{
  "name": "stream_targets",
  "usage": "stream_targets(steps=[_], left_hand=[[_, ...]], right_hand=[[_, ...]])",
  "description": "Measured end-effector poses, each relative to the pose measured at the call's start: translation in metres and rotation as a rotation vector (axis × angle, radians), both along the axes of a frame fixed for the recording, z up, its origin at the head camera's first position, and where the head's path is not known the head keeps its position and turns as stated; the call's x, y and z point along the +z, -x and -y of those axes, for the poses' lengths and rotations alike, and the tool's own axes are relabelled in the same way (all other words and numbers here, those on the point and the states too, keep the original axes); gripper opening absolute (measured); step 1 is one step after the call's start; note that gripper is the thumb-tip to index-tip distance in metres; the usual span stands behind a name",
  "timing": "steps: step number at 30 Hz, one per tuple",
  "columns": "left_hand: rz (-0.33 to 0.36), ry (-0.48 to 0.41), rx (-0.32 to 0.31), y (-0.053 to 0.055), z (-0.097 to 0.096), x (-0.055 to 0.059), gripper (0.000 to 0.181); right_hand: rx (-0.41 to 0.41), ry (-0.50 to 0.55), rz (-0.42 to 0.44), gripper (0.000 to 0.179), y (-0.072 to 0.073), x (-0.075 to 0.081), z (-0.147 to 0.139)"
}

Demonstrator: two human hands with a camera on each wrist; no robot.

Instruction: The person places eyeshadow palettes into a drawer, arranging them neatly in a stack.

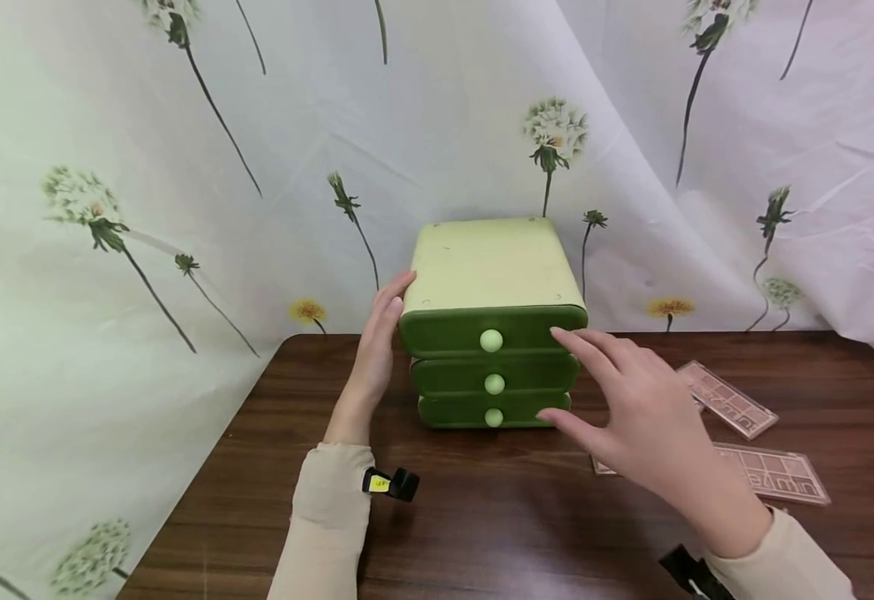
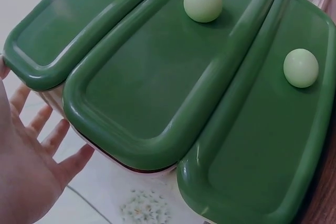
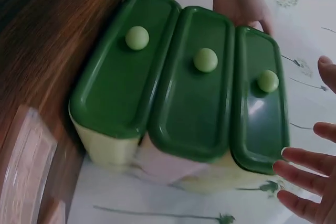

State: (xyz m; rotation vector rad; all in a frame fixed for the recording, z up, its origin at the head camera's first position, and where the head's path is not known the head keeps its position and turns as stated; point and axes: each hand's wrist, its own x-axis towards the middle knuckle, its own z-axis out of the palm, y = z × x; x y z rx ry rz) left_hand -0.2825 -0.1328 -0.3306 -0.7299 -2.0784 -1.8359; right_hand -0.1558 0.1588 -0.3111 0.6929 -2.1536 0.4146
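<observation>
Three green drawers (image 1: 451, 378), three knobs (image 1: 494, 384), between two hands (image 1: 377, 346) (image 1: 642, 408)

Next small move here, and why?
Probably bring the right hand in against the right side of the cabinet: the left hand is already at its left side, while the right one hangs open, thumb and fingers spread, near the right end of the top drawer.
</observation>
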Motion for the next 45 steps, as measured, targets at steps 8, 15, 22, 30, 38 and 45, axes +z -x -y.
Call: stream_targets(steps=[8, 15, 22, 30, 38, 45], left_hand=[[0.000, 0.000, 0.009, -0.002, -0.002, -0.001, 0.051], [0.002, 0.001, 0.013, -0.002, -0.001, 0.001, 0.049], [0.035, -0.020, 0.011, -0.002, 0.001, 0.001, 0.048], [0.077, -0.092, -0.041, -0.005, 0.003, 0.003, 0.047], [0.078, -0.109, -0.060, -0.002, 0.006, 0.002, 0.046], [0.075, -0.088, -0.063, -0.002, 0.009, 0.002, 0.046]], right_hand=[[0.147, 0.148, 0.041, 0.058, 0.022, -0.014, 0.025], [0.218, 0.295, 0.153, 0.044, 0.039, -0.017, 0.045], [0.308, 0.505, 0.308, 0.034, 0.049, -0.020, 0.053], [0.363, 0.720, 0.500, 0.028, 0.050, -0.021, 0.062], [0.341, 0.785, 0.481, 0.023, 0.052, -0.019, 0.069], [0.319, 0.771, 0.467, 0.021, 0.050, -0.020, 0.069]])
